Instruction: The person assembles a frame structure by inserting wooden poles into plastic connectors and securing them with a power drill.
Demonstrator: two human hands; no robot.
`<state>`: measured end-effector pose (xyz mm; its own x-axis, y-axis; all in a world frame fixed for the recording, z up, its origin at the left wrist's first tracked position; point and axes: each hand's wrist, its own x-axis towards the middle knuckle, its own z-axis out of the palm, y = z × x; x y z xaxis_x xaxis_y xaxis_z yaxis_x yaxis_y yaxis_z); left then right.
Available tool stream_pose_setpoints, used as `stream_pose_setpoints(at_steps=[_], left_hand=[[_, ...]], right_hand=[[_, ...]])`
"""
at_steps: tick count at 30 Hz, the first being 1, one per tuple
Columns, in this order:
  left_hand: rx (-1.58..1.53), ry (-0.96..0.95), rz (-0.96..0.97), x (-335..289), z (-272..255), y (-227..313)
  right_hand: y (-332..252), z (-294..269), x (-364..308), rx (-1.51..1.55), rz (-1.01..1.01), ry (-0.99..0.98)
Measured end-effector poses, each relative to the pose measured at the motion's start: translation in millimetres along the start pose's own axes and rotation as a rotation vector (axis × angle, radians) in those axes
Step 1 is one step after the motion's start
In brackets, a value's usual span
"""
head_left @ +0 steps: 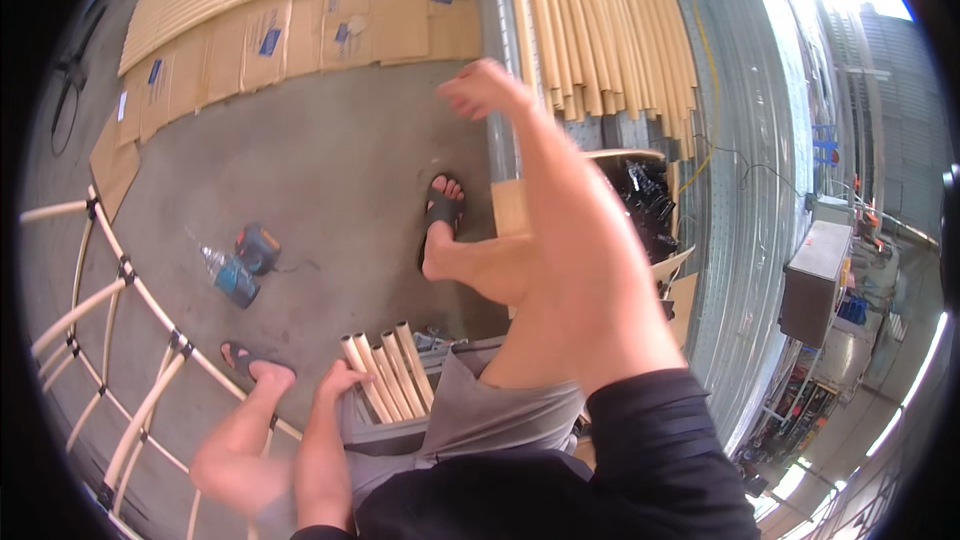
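Observation:
My right arm stretches far forward, and my right hand [480,90] hangs in the air beside the left edge of a metal rail. Motion smears its fingers, and no object shows in them. Down between my legs, my left hand [344,378] is closed with its fingertips against the leftmost of several short cream tubes [392,380]. What those fingers grip is partly hidden. The tubes stand side by side, tilted, in a grey holder; small metal parts [428,342] lie beside them. Black joint pieces [648,195] fill a container to the right, partly covered by my arm.
A teal cordless drill [235,275] lies on the floor to the left. A frame of cream tubes with black joints [125,268] stands at far left. Flattened cardboard [215,65] with long tubes spreads ahead. More long tubes [600,25] rest on the metal rack [500,145] at right.

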<state>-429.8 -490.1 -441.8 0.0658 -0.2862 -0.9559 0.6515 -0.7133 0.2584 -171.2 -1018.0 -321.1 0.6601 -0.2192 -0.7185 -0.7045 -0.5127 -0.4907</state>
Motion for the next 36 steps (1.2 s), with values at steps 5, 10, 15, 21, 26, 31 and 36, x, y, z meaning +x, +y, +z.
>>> stream_pose_setpoints(at_steps=[5, 10, 15, 21, 26, 31, 36], left_hand=[[-0.053, 0.054, 0.099, 17.6, -3.0, -5.5], [-0.007, -0.019, 0.034, 45.4, -36.2, -45.8], [0.076, 0.077, 0.025, 4.7, -39.2, -15.6], [0.082, 0.059, -0.054, -21.0, -27.3, -5.3], [0.015, 0.026, 0.035, 4.4, -16.4, -61.8], [0.051, 0.172, -0.101, -38.3, -15.4, 4.5], [0.077, 0.183, -0.104, -32.7, -12.7, -25.6]], right_hand=[[100.0, -141.2, -1.3, -0.31, 0.067, 0.454], [190.8, -108.0, 24.9, -0.207, 0.182, 0.492], [172.3, -39.2, 73.9, -0.428, 0.099, 0.851], [195.8, -94.5, 107.1, -0.182, 0.252, 0.445], [192.2, -87.0, 100.1, -0.298, 0.427, 0.674], [222.8, -97.8, 88.3, -0.194, 0.319, 0.862], [249.6, -91.7, 142.3, -0.245, 0.292, 0.85]])
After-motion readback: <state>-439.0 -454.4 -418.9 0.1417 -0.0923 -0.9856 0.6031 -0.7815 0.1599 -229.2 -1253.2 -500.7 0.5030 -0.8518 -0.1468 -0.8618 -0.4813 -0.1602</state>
